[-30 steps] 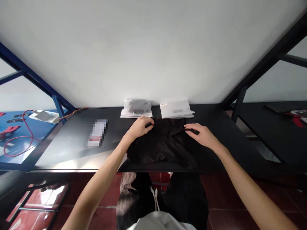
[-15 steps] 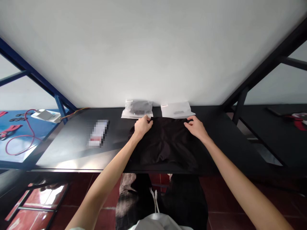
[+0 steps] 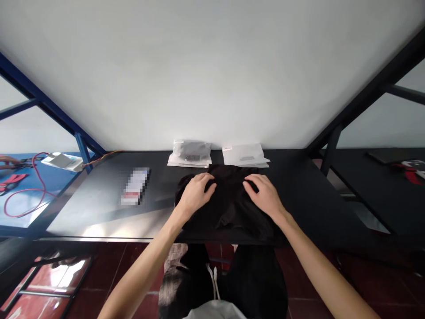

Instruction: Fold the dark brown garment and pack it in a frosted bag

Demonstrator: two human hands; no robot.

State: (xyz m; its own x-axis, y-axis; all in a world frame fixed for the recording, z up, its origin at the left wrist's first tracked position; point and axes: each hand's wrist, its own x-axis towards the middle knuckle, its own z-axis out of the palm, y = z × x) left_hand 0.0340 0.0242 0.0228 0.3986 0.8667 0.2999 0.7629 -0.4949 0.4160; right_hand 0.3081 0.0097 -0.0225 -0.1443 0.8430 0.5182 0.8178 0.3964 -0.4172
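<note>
A soft black garment [image 3: 229, 195] lies spread and somewhat wrinkled on the black table [image 3: 315, 195], its exact kind not clear from the dark fabric. My left hand [image 3: 197, 190] rests over its left side, fingers bent and thumb held apart from them. Mirroring it, my right hand [image 3: 264, 192] lies over the right side, with a gap between thumb and fingers. Neither hand grips the cloth. Just beyond the garment's far edge are a plastic bag [image 3: 191, 153] with something grey inside and a whiter plastic bag [image 3: 245, 155].
To the left lies a blurred-out phone-like object [image 3: 135, 186]. Past the blue frame [image 3: 83, 146], a blue table [image 3: 20, 208] bears a white box [image 3: 63, 161], a red cable and red straps; another person's hand [image 3: 8, 161] shows there. A white wall rises behind.
Both hands have let go of the garment's far corners and moved back toward me, slightly inward, onto the fabric. Another person's hand has appeared at the far left.
</note>
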